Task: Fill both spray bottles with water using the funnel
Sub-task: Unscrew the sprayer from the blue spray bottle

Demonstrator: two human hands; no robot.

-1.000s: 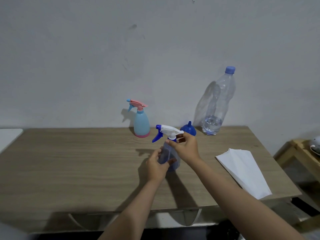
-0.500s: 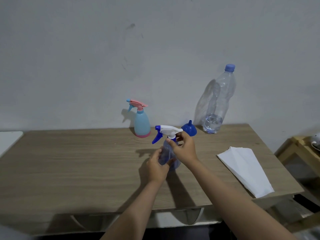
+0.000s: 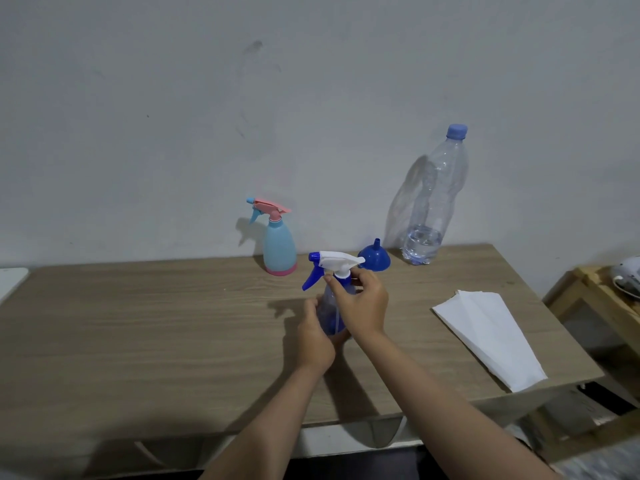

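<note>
A clear blue spray bottle [image 3: 330, 313] with a white and blue trigger head stands upright mid-table. My left hand [image 3: 313, 337] grips its body from the left. My right hand [image 3: 360, 308] pinches the collar just under the trigger head. A light blue spray bottle [image 3: 278, 245] with a pink head and base stands by the wall. The blue funnel [image 3: 374, 258] sits upside down, spout up, just behind my right hand. A large clear water bottle [image 3: 434, 206] with a blue cap leans at the wall, with a little water at its bottom.
The wooden table [image 3: 138, 323] runs left to right against a grey wall. A folded white cloth [image 3: 491, 341] lies near its right front edge. A low wooden stand [image 3: 599, 299] holding a white object sits to the right of the table.
Both hands stay on the clear blue spray bottle at the same spot. My right fingers have shifted slightly around the collar. The view has tilted a little.
</note>
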